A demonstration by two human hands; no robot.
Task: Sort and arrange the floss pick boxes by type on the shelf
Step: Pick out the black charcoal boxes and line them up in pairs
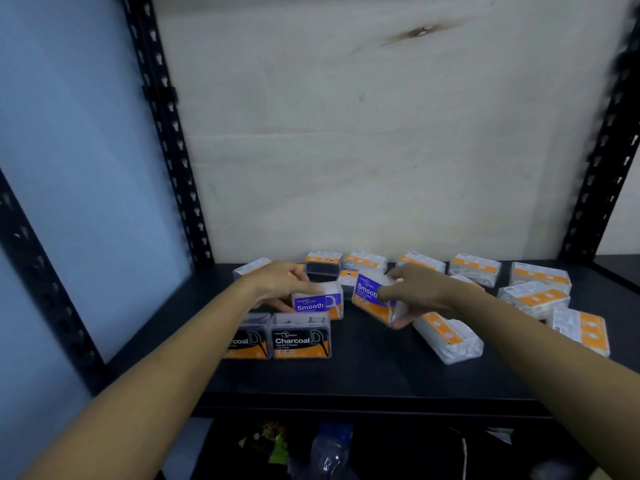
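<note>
Two black-label Charcoal boxes (300, 337) stand side by side at the front left of the dark shelf (346, 375). Just behind them my left hand (277, 284) grips a purple-label Smooth box (317, 302) that stands upright on the shelf. My right hand (414, 292) holds a second Smooth box (369, 294), tilted and lifted a little, right of the first. Several clear boxes with orange backs lie scattered behind and to the right, one (446, 337) just below my right wrist.
Black perforated uprights (166, 133) frame the shelf on both sides, with a pale wall behind. A row of boxes (474, 270) lines the back edge. Below the shelf's front edge lie a plastic bag (329, 448) and some clutter.
</note>
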